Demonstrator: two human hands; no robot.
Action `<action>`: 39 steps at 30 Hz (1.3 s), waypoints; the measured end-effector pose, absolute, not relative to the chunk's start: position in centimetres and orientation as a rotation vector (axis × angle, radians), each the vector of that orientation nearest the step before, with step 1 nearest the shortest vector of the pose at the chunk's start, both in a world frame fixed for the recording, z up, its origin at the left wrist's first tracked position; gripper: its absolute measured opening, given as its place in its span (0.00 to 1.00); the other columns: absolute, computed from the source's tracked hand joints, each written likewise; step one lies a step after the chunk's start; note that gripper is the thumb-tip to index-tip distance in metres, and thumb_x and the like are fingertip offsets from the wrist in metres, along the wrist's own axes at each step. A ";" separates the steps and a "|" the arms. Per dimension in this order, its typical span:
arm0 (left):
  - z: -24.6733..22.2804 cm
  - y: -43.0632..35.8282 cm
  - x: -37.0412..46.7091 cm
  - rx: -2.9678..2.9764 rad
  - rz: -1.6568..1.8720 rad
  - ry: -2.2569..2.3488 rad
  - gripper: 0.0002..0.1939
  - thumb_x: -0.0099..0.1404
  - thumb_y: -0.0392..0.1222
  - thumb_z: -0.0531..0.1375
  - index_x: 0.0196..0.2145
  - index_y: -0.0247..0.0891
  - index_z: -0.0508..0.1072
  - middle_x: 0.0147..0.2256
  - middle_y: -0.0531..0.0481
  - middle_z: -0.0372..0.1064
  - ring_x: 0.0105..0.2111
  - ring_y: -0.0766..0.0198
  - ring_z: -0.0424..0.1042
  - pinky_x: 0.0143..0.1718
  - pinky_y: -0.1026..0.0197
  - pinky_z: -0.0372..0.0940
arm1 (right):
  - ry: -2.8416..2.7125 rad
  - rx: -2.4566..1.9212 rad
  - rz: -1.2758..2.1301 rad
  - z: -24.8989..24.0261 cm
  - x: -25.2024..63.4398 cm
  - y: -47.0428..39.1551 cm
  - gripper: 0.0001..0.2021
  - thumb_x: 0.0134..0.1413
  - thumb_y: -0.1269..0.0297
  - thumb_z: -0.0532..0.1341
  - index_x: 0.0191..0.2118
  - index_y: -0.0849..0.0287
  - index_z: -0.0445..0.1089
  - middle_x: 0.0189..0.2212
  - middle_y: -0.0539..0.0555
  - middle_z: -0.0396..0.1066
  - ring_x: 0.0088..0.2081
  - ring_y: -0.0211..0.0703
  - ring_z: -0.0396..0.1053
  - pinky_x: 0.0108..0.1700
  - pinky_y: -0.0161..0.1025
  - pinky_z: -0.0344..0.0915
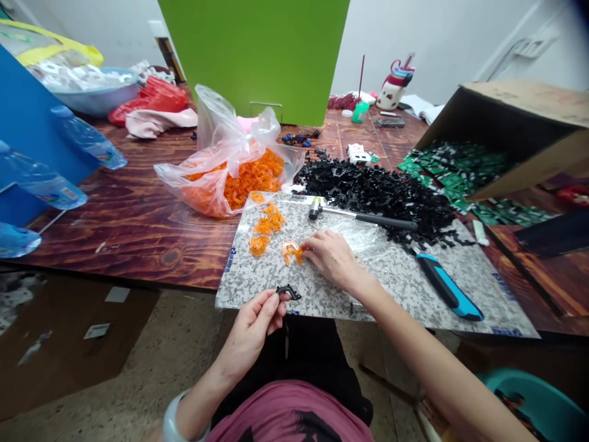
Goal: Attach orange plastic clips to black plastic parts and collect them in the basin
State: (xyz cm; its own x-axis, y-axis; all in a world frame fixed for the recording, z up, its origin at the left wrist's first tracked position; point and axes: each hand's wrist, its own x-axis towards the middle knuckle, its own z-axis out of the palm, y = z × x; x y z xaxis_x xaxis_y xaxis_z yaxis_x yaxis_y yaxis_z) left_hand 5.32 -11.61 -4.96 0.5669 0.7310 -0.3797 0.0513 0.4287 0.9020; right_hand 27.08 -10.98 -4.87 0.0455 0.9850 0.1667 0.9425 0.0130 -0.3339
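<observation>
Between thumb and fingers, my left hand holds a small curved black part just past the front edge of the speckled board. My right hand pinches an orange plastic part lying on the board. To the left of it, several orange parts form a loose row. Behind them, an open clear bag is filled with more orange parts. A big heap of black parts covers the back of the board, and a hammer rests in front of it.
Blue-handled pliers lie on the board's right side, near clear plastic film. A cardboard box at right spills green boards. Water bottles stand left. A green panel rises behind.
</observation>
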 end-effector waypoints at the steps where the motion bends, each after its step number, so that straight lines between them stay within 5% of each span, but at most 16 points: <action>1: -5.0 -11.6 5.3 1.040 0.511 0.887 0.16 0.60 0.52 0.61 0.33 0.33 0.74 0.26 0.53 0.64 0.23 0.72 0.59 0.23 0.69 0.54 | -1.938 -1.972 0.172 -4.8 27.1 -11.2 0.04 0.56 0.68 0.60 0.36 0.57 0.72 0.34 0.55 0.72 0.38 0.47 0.67 0.41 0.41 0.59; 15: -4.4 -10.5 4.5 0.985 0.527 0.914 0.16 0.57 0.49 0.63 0.35 0.31 0.75 0.26 0.52 0.67 0.22 0.71 0.61 0.22 0.68 0.53 | -1.884 -1.914 0.382 -4.4 25.2 -17.0 0.07 0.54 0.59 0.63 0.33 0.58 0.69 0.29 0.52 0.71 0.31 0.41 0.68 0.32 0.35 0.60; 20: -4.1 -10.1 4.1 1.007 0.511 0.906 0.17 0.56 0.51 0.64 0.33 0.31 0.75 0.26 0.52 0.68 0.22 0.72 0.62 0.22 0.68 0.54 | -2.022 -1.981 0.251 -3.9 25.7 -15.8 0.06 0.59 0.65 0.57 0.40 0.57 0.71 0.33 0.54 0.71 0.36 0.43 0.67 0.37 0.38 0.59; 25: -4.2 -9.8 3.8 1.038 0.498 0.880 0.17 0.58 0.50 0.62 0.34 0.30 0.75 0.27 0.49 0.69 0.23 0.70 0.63 0.22 0.67 0.55 | -2.121 -2.009 0.358 -3.9 25.6 -15.1 0.04 0.58 0.65 0.59 0.34 0.56 0.71 0.31 0.53 0.69 0.37 0.43 0.66 0.39 0.39 0.58; 33: -4.4 -9.7 3.9 1.197 0.493 0.773 0.17 0.65 0.47 0.55 0.41 0.30 0.72 0.31 0.45 0.72 0.26 0.67 0.64 0.29 0.64 0.60 | -1.579 -1.778 0.506 -1.6 22.8 -16.7 0.05 0.58 0.63 0.58 0.35 0.58 0.69 0.29 0.51 0.70 0.30 0.39 0.65 0.34 0.36 0.62; 39: -3.8 -10.1 4.7 1.343 0.446 0.715 0.17 0.67 0.46 0.51 0.43 0.32 0.73 0.28 0.49 0.70 0.25 0.66 0.63 0.33 0.63 0.61 | -1.483 -1.685 0.366 -1.5 20.3 -17.1 0.03 0.56 0.69 0.58 0.35 0.56 0.68 0.34 0.54 0.71 0.38 0.44 0.68 0.40 0.41 0.64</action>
State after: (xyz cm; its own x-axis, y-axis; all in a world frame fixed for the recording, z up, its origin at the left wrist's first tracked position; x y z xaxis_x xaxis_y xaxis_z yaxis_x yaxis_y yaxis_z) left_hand 4.67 -10.12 -3.78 0.7131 0.6691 -0.2091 0.1065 0.1915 0.9757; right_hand 20.32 -17.06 -1.52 0.2570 0.9183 0.3011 0.6729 0.0536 -0.7378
